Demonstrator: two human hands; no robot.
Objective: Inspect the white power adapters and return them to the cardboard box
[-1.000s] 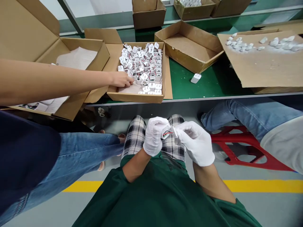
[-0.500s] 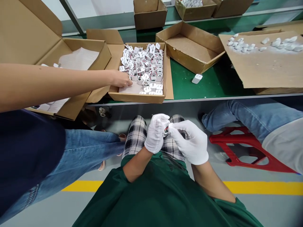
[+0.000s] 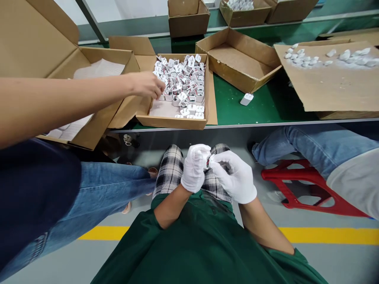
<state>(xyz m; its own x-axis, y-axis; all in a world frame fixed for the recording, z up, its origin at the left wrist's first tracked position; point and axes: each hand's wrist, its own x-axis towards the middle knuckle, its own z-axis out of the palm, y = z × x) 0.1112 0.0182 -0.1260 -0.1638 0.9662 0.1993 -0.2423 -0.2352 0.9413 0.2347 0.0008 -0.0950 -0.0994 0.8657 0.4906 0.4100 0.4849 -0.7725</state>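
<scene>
White plastic plug (image 3: 207, 163) prob. light, stiff; best hold by outer walls, bc wires (image 3: 208, 160) look fragile. L hand (image 3: 194, 168) is clamped on it, R hand (image 3: 235, 175) pinches its end.

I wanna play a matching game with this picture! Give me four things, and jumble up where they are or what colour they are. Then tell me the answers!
Things:
1. Left hand
2. Plastic stool
3. Floor stripe
4. Lone plug casing

Places, colours and states:
A. Yellow
B. On the green tabletop
C. Gloved, holding a small white casing
D. Red

Right pairs: 1-C, 2-D, 3-A, 4-B
</scene>
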